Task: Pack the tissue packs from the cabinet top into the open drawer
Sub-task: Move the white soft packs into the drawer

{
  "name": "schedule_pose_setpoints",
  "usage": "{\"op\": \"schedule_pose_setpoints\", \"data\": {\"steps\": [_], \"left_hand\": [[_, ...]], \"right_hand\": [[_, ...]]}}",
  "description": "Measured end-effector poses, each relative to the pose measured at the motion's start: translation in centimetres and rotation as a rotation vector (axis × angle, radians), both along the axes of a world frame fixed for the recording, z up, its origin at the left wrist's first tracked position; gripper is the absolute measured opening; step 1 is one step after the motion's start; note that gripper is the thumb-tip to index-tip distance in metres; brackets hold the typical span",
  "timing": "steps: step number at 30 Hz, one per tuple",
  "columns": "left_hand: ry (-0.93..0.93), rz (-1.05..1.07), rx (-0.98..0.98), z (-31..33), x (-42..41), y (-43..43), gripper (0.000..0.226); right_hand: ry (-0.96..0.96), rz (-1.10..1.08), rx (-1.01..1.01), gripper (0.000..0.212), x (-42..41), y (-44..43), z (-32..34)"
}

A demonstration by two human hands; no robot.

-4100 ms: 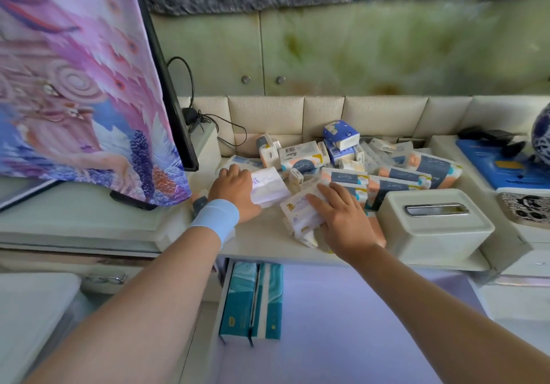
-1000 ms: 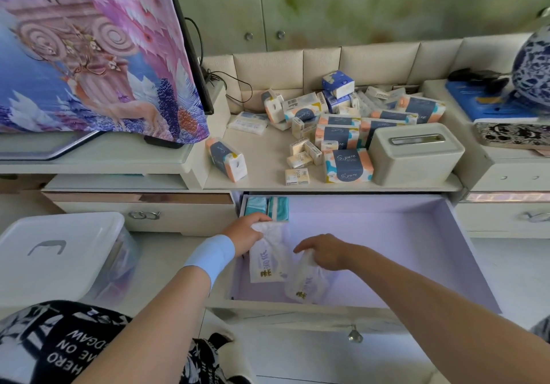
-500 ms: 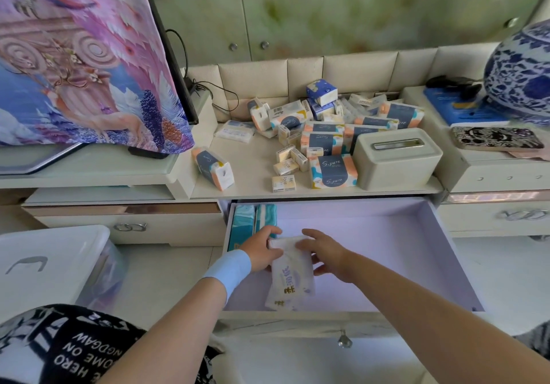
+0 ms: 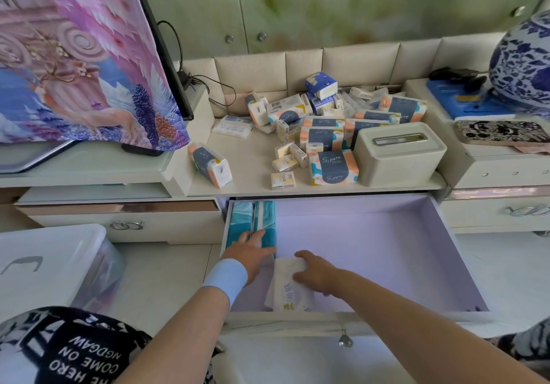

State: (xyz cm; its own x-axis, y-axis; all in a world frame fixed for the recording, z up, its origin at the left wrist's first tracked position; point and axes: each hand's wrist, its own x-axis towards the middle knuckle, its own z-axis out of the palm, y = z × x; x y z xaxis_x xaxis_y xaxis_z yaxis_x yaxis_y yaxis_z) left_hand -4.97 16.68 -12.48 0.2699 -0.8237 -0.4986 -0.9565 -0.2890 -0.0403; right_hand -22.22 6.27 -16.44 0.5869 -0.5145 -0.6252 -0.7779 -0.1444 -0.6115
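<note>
While the left hand (image 4: 253, 253) lies flat with its fingers straight on top of the teal packs (image 4: 263, 220) that stand along the left side of the open drawer (image 4: 448, 243), the right hand (image 4: 316, 271) grips a white pack (image 4: 285, 293), thumb over its far end and fingers curled against it. That white pack rests on the drawer floor near the front left corner, just beside the teal packs and close to the front wall. A pale blue wristband (image 4: 226, 276) circles the left wrist. Up on the cabinet top (image 4: 253, 169) a heap of tissue packs (image 4: 324, 136) in navy, orange and white remains, with small ones scattered toward the front edge and a single pack (image 4: 211, 165) lying apart to the left. A cream tissue box (image 4: 398, 153) sits just right of the heap. A blue-and-white vase (image 4: 523, 65) stands at far right, a patterned cloth (image 4: 74, 56) hangs at left, and a clear plastic bin (image 4: 44, 264) sits at lower left.
</note>
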Motion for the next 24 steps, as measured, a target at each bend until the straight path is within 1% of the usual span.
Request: {"op": "schedule_pose_setpoints", "data": {"steps": [2,6,9,11,16,18,20,22,24], "left_hand": [[-0.035,-0.025,-0.024,0.0,0.3,-0.2,0.075],[-0.088,-0.031,-0.07,0.4,0.6,-0.9,0.067],[-0.111,-0.04,-0.102,0.2,1.0,-1.5,0.055],[-0.113,-0.035,-0.114,-0.1,1.2,-1.7,0.051],[-0.099,-0.078,-0.106,0.0,1.7,-2.1,0.056],[-0.073,-0.082,-0.094,0.0,1.9,-2.2,0.055],[-0.042,-0.07,-0.102,0.1,1.6,-2.4,0.049],[0.005,-0.035,-0.123,0.3,1.2,-2.5,0.039],[0.028,-0.012,-0.131,0.6,1.2,-2.4,0.041]], "right_hand": [[0.005,0.012,0.006,0.062,0.3,0.4,-0.4],[0.007,0.177,-0.132,0.058,1.0,-0.6,-0.6],[0.039,0.309,-0.142,0.055,0.8,-1.8,-0.2],[0.026,0.348,-0.125,0.054,0.8,-2.4,0.0],[-0.031,0.338,-0.029,0.053,1.0,-2.4,0.5],[-0.086,0.28,0.04,0.051,1.2,-2.0,1.1],[-0.159,0.198,0.094,0.049,2.0,-1.0,1.8],[-0.198,0.189,0.047,0.051,3.3,0.6,2.2],[-0.175,0.228,-0.079,0.051,4.4,2.1,1.8]]}}
